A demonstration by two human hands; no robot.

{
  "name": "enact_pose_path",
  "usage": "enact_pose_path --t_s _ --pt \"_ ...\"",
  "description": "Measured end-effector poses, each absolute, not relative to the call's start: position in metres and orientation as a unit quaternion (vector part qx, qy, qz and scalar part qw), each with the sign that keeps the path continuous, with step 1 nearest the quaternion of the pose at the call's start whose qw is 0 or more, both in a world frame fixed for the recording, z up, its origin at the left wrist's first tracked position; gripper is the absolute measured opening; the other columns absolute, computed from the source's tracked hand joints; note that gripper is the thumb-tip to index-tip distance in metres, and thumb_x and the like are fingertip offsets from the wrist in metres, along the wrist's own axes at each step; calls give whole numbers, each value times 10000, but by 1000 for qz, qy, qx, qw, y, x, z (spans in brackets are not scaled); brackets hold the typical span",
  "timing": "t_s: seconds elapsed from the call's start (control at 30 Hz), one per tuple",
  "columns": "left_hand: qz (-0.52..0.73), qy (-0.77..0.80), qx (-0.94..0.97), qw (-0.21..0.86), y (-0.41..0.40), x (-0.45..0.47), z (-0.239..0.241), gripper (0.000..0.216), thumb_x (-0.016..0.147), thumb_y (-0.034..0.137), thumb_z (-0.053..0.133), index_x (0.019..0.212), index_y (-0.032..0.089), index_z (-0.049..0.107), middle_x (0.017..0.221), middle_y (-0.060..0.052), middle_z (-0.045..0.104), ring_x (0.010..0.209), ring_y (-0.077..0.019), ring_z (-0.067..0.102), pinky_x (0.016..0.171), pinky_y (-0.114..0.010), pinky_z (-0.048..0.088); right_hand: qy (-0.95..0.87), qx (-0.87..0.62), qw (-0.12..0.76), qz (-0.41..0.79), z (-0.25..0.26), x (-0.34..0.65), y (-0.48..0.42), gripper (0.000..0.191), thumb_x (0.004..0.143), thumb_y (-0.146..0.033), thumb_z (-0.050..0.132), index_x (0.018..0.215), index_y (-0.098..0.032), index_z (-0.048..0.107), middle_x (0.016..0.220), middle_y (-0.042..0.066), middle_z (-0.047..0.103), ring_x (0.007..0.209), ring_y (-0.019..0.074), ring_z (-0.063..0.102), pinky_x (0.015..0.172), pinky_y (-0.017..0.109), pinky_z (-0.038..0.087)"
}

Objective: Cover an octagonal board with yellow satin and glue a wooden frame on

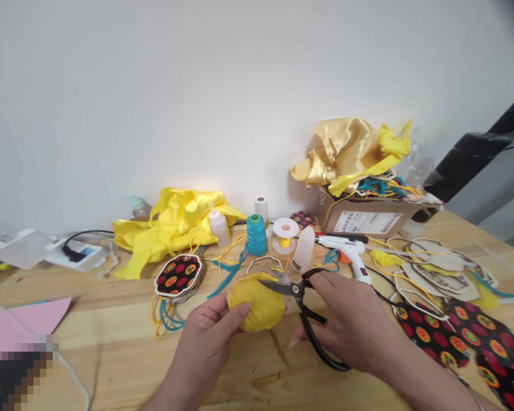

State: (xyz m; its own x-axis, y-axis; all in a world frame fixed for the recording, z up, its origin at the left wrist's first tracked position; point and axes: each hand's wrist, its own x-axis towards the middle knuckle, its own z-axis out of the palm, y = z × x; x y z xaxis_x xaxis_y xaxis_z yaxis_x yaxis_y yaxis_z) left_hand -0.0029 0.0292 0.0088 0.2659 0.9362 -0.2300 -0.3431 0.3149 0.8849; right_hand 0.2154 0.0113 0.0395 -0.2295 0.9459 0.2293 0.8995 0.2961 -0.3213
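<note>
My left hand (216, 328) pinches the left edge of a round yellow fabric piece (257, 305), thumb on top, held a little above the table. In my right hand (346, 314) is a pair of black-handled scissors (300, 288), with fingers through the loops. The blades point left and lie over the upper right edge of the yellow piece; I cannot tell whether they are cutting into it. A small whitish scrap or tuft shows beside the blades. Left of my hands lies a stack of patterned black-and-red tags (179, 276) with yellow and teal cords.
Behind stand a teal thread cone (257, 235), a ribbon spool (285, 234), a glue bottle (219, 226) and a white glue gun (346, 251). Yellow satin (175, 222) lies back left. A cardboard box (360, 214) holds fabric. Patterned fabric pieces (432, 334) lie at right, pink paper (23, 325) at left.
</note>
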Motion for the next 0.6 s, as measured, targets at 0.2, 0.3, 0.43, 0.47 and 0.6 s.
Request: enact_pose_path --t_s 0.2,0.3,0.43,0.47,0.6 --pt "455 402 359 709 29 -2 10 257 758 218 696 1011 179 718 947 -71 752 849 -229 693 779 -317 538 -788 -577 213 20 40 215 12 377 721 -507 632 896 -173 627 813 65 694 739 229 664 616 308 471" --pt "456 403 356 709 29 -1 10 256 758 219 695 1009 173 718 937 -73 753 842 -232 693 782 -330 539 -791 -572 218 11 39 215 12 338 719 -475 639 876 -176 629 785 54 696 715 220 666 596 297 462" --pt "454 404 354 711 30 -1 11 247 757 218 697 998 170 723 931 -74 753 834 -226 693 776 -320 538 -790 -573 218 8 39 215 12 319 720 -468 635 839 -172 636 748 41 692 696 223 668 570 296 446" --pt "454 403 353 712 30 -1 11 247 755 216 699 996 171 724 930 -74 754 832 -223 693 774 -314 538 -790 -574 216 8 39 215 13 315 720 -467 634 832 -172 637 745 39 692 694 224 669 565 295 443" --pt "455 401 353 713 30 -1 11 237 757 212 700 991 182 726 919 -67 755 817 -212 694 766 -301 537 -792 -570 217 12 38 217 13 293 723 -462 632 799 -179 633 727 28 691 676 216 670 548 288 431"
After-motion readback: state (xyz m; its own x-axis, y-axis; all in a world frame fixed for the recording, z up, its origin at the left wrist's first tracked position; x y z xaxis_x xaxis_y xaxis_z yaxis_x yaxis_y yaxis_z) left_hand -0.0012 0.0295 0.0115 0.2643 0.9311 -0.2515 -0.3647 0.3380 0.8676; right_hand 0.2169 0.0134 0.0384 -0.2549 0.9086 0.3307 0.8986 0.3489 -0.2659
